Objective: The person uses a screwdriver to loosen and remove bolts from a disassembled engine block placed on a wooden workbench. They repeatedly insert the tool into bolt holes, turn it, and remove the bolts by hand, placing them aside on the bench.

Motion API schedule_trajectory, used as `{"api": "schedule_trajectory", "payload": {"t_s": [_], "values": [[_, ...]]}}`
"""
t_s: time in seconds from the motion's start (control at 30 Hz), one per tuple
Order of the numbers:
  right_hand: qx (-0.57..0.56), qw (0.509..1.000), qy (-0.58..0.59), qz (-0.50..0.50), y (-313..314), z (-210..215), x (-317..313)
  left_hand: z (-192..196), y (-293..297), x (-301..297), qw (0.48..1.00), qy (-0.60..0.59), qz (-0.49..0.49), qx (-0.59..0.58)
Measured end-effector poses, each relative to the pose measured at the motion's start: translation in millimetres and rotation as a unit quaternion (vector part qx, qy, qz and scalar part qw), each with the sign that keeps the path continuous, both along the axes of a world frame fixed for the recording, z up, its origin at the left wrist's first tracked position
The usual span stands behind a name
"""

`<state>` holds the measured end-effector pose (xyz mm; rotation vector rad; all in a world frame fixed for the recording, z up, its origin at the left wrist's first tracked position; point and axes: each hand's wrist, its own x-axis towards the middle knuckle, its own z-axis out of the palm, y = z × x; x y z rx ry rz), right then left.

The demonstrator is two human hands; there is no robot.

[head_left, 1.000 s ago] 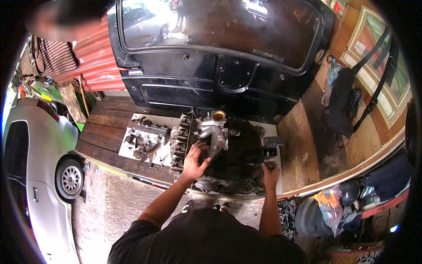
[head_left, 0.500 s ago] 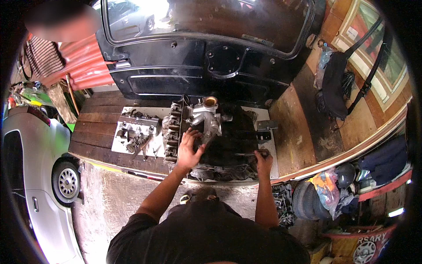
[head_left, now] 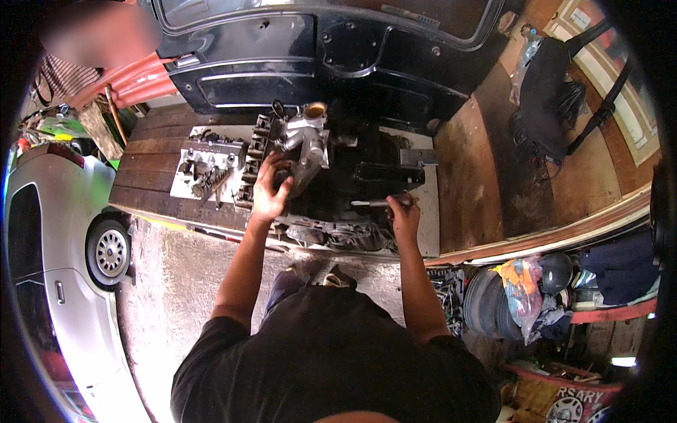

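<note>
On the bench stands a cylinder head (head_left: 259, 137) with a silver intake manifold (head_left: 310, 135) against it, its round brownish opening facing up. My left hand (head_left: 268, 192) rests at the manifold's near side, fingers spread, touching the metal but gripping nothing I can see. My right hand (head_left: 403, 213) is closed round a slim hand tool (head_left: 367, 204), whose pale tip points left over a dark, greasy engine part (head_left: 331, 229). The tool's exact kind cannot be made out. Left of the head, a silver valve cover (head_left: 211, 151) lies among small metal parts.
A wooden bench (head_left: 144, 158) carries everything, with a dark vehicle door panel (head_left: 261, 53) behind it. A metal bracket (head_left: 417, 157) sits at the right. A black bag (head_left: 550, 95) hangs on the right wall. Tyres (head_left: 486, 303) stand below; a silver car (head_left: 63, 247) is at left.
The view has tilted down and shifted, so the bench sits higher and further left. My right hand's tool now shows more plainly, its pale tip pointing left. My left hand stays by the manifold.
</note>
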<state>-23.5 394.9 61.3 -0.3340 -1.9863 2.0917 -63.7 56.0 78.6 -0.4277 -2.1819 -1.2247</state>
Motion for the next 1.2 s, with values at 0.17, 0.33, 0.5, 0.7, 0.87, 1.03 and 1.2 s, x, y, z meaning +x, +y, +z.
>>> {"api": "schedule_trajectory", "payload": {"t_s": [0.17, 0.33, 0.5, 0.7, 0.87, 1.03, 1.2], "values": [[0.049, 0.998, 0.044, -0.023, 28.3, -0.4, -6.0, 3.2, -0.2, -1.1, 1.000, -0.026, 0.001, -0.009], [0.052, 0.993, 0.100, -0.041, 16.0, 13.1, -5.8, 4.9, 0.9, 3.3, 1.000, -0.021, 0.000, -0.008], [0.044, 0.998, 0.031, 0.037, 3.5, -8.7, -5.4, 4.0, 4.4, 0.6, 1.000, -0.014, -0.008, -0.003], [0.134, 0.991, 0.026, -0.007, 20.5, -10.2, -9.0, 2.6, 0.8, 2.3, 1.000, -0.027, -0.006, -0.009], [0.206, 0.972, 0.112, -0.006, 14.6, 3.9, -2.0, 4.3, 3.7, 3.6, 1.000, -0.009, 0.002, -0.001], [0.019, 0.998, 0.055, 0.031, -8.5, 0.8, -6.4, 3.4, 1.8, 0.4, 1.000, -0.013, 0.002, -0.016], [0.181, 0.983, 0.032, -0.019, 15.3, -20.3, -6.9, -0.2, 0.5, 0.4, 1.000, -0.007, -0.002, -0.023]]}}
